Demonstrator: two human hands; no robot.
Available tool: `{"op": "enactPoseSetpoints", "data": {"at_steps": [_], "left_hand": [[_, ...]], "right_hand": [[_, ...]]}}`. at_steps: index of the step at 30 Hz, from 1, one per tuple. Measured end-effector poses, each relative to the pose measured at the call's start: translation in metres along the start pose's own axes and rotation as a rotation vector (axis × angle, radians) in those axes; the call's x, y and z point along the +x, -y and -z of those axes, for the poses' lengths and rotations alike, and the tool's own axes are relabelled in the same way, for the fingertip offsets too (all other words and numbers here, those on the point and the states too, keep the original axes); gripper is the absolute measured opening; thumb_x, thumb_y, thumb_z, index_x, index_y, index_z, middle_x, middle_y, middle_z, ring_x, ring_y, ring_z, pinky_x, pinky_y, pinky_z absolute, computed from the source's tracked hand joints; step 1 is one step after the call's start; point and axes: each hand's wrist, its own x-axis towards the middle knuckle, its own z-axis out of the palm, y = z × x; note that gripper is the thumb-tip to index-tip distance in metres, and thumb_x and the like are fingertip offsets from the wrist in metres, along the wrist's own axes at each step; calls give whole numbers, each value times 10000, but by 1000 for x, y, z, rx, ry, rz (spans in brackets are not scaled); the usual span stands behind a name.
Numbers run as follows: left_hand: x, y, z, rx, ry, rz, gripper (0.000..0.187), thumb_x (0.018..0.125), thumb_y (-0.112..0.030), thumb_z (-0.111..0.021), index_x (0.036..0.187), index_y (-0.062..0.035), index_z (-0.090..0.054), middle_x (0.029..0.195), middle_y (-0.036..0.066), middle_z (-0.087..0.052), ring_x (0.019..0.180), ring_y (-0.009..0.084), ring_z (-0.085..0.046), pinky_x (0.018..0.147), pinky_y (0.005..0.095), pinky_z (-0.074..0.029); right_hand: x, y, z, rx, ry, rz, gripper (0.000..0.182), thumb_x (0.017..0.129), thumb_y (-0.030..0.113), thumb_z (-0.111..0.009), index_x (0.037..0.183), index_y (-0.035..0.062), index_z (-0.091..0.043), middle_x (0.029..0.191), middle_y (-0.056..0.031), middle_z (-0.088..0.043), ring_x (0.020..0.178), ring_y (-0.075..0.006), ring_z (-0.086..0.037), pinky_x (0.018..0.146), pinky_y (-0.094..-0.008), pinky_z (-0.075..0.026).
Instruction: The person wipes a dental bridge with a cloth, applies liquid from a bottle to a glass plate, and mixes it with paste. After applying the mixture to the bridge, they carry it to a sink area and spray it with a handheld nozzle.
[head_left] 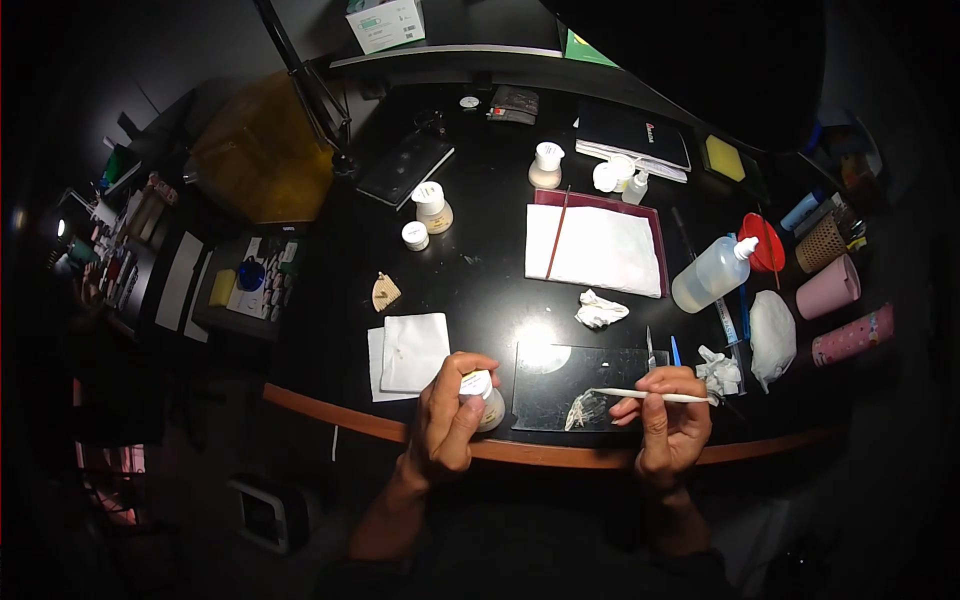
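At the far left of the black worktop (480, 290), a folded white tissue (410, 352) is lying flat near the front edge, seemingly kept within easy reach for wiping. Just to its right, a small white-capped jar (482, 395) is being gripped by the left hand (450, 420), the fingers being wrapped round its body and the thumb pressed near the cap, so that the jar is being steadied at the worktop's front edge rather than lifted clear; whether its base is resting on the surface cannot be told. Beside it a glass mixing slab (580, 380) is lying flat, with a pale smear near its lower right corner, presumably placed centrally so that material can be worked on it. Over that corner a thin white spatula-like instrument (650, 396) is being pinched between thumb and fingertips of the right hand (672, 420), held almost level with its tip pointing left towards the smear. Crumpled tissues (720, 372) are lying just right of that hand. Further back, two similar jars (430, 210) are standing upright, a white cloth on a dark red tray (596, 250) is carrying a red-handled brush (558, 232), and a squeeze bottle (712, 272) is lying tilted at the right.
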Motion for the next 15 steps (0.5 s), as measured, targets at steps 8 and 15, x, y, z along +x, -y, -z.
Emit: {"op": "enactPoseSetpoints", "data": {"at_steps": [8, 15], "left_hand": [[4, -9, -16, -161, -196, 9, 525, 1072, -402, -395, 1251, 64, -557, 786, 141, -677, 736, 182, -638, 734, 311, -511], [8, -16, -20, 122, -144, -118, 563, 1092, -379, -392, 1109, 92, -701, 729, 133, -720, 620, 164, -676, 577, 273, -505]], "right_hand": [[0, 7, -29, -114, 176, 153, 103, 1040, 14, -652, 1133, -30, -661, 1095, -170, -597, 836, -195, -758, 735, -282, -670], [8, 15, -19, -22, 116, 143, 127, 1032, 47, -681, 1070, -68, -642, 959, -143, -625, 763, -157, -738, 651, -259, -660]]}}
